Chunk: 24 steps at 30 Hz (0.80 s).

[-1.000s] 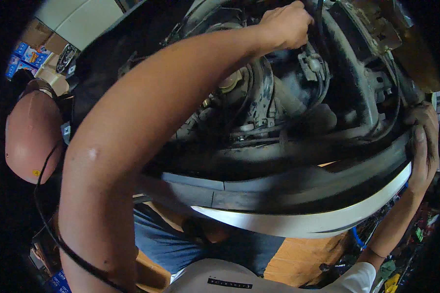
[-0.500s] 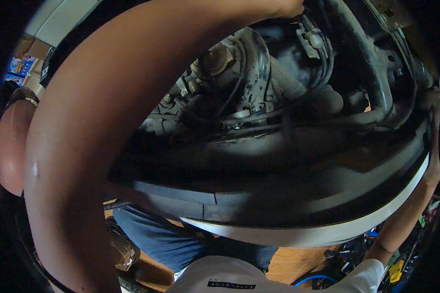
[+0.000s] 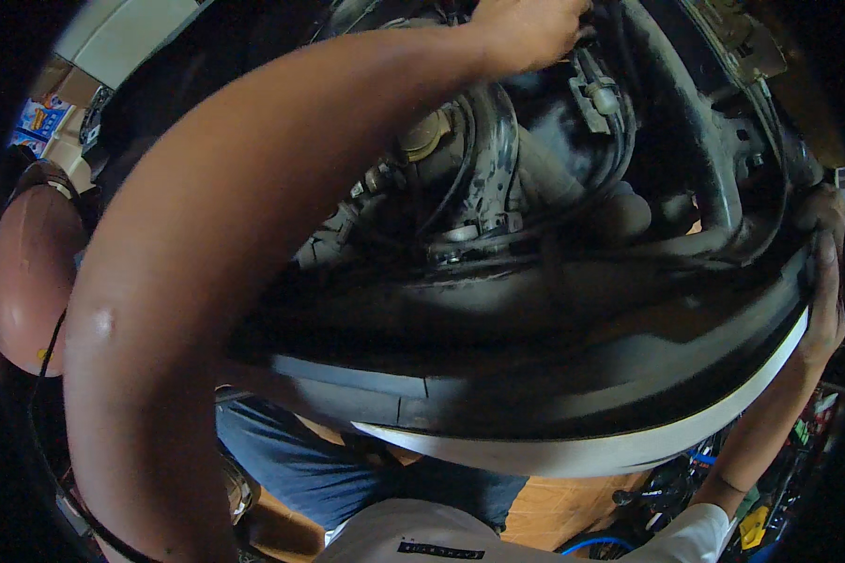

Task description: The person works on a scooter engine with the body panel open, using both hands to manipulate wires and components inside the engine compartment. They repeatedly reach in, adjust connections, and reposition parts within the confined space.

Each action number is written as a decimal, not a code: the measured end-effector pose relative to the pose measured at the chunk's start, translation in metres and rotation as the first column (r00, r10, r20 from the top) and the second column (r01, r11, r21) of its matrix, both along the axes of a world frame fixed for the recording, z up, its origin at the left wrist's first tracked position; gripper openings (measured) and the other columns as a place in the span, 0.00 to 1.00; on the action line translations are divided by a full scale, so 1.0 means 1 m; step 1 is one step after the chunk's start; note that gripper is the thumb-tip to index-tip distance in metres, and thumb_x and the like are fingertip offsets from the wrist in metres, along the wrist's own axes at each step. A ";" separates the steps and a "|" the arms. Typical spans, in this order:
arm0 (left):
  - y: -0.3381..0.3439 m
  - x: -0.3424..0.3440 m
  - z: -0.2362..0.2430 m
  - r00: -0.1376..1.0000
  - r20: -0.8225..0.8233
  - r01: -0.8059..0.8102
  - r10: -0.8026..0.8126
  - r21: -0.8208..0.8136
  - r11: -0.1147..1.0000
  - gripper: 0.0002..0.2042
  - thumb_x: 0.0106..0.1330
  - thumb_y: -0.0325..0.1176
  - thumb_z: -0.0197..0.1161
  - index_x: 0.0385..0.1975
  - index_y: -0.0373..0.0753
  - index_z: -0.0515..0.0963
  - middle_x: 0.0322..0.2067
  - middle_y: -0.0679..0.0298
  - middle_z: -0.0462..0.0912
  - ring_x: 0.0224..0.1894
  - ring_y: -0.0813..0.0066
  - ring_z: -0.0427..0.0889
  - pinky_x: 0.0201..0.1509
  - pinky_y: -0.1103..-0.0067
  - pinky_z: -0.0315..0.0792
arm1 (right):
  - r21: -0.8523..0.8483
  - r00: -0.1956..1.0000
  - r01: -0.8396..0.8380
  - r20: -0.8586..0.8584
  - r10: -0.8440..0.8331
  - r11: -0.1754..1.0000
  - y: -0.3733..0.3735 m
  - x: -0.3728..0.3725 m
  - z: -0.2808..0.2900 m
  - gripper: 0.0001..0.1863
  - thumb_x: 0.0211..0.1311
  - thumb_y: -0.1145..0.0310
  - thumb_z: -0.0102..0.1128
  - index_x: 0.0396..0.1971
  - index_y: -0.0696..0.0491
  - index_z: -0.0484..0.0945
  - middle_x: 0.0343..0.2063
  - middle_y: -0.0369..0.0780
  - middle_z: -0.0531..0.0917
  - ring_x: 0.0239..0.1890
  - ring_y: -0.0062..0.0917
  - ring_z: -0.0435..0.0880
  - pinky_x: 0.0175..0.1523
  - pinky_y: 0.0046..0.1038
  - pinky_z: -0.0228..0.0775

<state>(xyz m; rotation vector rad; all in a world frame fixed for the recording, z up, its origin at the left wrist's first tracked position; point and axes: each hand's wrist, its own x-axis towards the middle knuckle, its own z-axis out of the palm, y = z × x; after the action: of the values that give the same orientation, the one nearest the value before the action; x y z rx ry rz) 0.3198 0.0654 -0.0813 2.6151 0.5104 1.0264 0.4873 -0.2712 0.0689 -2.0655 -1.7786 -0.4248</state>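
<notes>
My left hand [image 3: 533, 34] reaches across the exposed engine bay of a dusty vehicle to the top of the view, fingers curled beside hoses and a small metal fitting [image 3: 602, 99]; what they hold is hidden. My left forearm covers much of the left side. At the far right, my right hand [image 3: 821, 244] grips the end of a curved dark plastic body panel [image 3: 573, 366], which has a white strip [image 3: 573, 452] along its lower edge. A large pipe [image 3: 718, 178], cables and a round brass-coloured part [image 3: 421, 136] show between my arms.
A pink rounded object [image 3: 30, 281] with a black cord sits at the left edge. Behind it are cardboard [image 3: 80, 86], blue packages [image 3: 39, 122] and a pale board [image 3: 108, 33]. Below are my legs, a wooden floor [image 3: 563, 502] and dark clutter with a blue curved item [image 3: 596, 542] at lower right.
My left hand moved slightly up and left, partly leaving the frame, then came a little back down. The panel sits slightly lower in view than a second ago. My right hand stays at its end.
</notes>
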 end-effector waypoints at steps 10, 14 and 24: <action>0.014 0.002 -0.004 0.999 -0.013 -0.040 0.041 0.070 0.997 0.16 0.64 0.46 0.65 0.46 0.46 0.85 0.45 0.57 0.82 0.50 0.52 0.81 0.55 0.61 0.76 | -0.016 0.961 -0.238 0.141 0.238 0.971 0.033 -0.032 0.005 0.14 0.63 0.68 0.52 0.34 0.67 0.75 0.35 0.47 0.77 0.42 0.35 0.73 0.56 0.34 0.62; 0.021 0.005 -0.019 0.999 0.038 -0.021 0.018 0.073 0.997 0.17 0.65 0.48 0.65 0.48 0.47 0.84 0.44 0.58 0.82 0.49 0.52 0.81 0.53 0.61 0.76 | -0.014 0.946 -0.290 0.149 0.288 0.957 0.040 -0.037 0.007 0.13 0.62 0.69 0.52 0.33 0.66 0.75 0.34 0.47 0.78 0.42 0.37 0.74 0.55 0.36 0.62; -0.008 -0.010 -0.020 0.962 0.247 -0.042 0.114 -0.278 0.960 0.20 0.63 0.42 0.65 0.50 0.35 0.77 0.39 0.50 0.83 0.45 0.49 0.83 0.50 0.63 0.76 | -0.044 0.963 -0.229 0.134 0.233 0.972 0.036 -0.040 0.010 0.16 0.61 0.64 0.53 0.29 0.65 0.75 0.30 0.46 0.76 0.39 0.36 0.73 0.50 0.35 0.63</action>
<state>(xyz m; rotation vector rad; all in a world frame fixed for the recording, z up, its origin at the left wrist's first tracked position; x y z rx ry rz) 0.3099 0.0570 -0.1015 2.1968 0.6440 1.2099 0.4478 -0.2354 0.0787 -1.8558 -2.0892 -0.4866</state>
